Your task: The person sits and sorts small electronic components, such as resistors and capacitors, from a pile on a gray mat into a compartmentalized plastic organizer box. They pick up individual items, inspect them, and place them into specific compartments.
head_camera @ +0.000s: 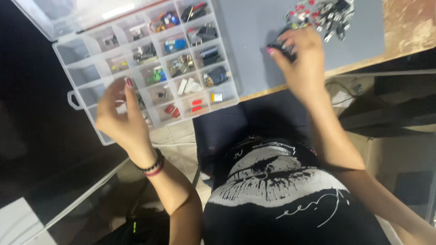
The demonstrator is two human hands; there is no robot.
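Left hand: I see my left hand (121,119) raised over the near corner of the organiser box (86,75), fingers curled loosely, grip released, nothing in it that I can make out.
Right hand: my right hand (299,59) rests on the grey mat (254,41), its grip clenched around one small black part (282,49); the motion blur hides what kind of part it is.
Organiser box: one clear plastic box with many compartments, lid (68,13) thrown open toward the far left corner of the surface (408,27); its near end overhangs the near edge of the surface.
Box contents: small electronic parts sorted by cell; I count two red pieces (172,110) in one near cell, two more red ones (196,105) in the cell beside it, one green cluster (156,75) and one blue piece (175,45). The rest are too small to count.
Loose pile: one heap of mixed parts (320,13), black, silver and red, lies at the far edge of the mat, just beyond my right hand.
Wrist: dark bands (152,167) circle my left wrist; how many, I cannot tell.
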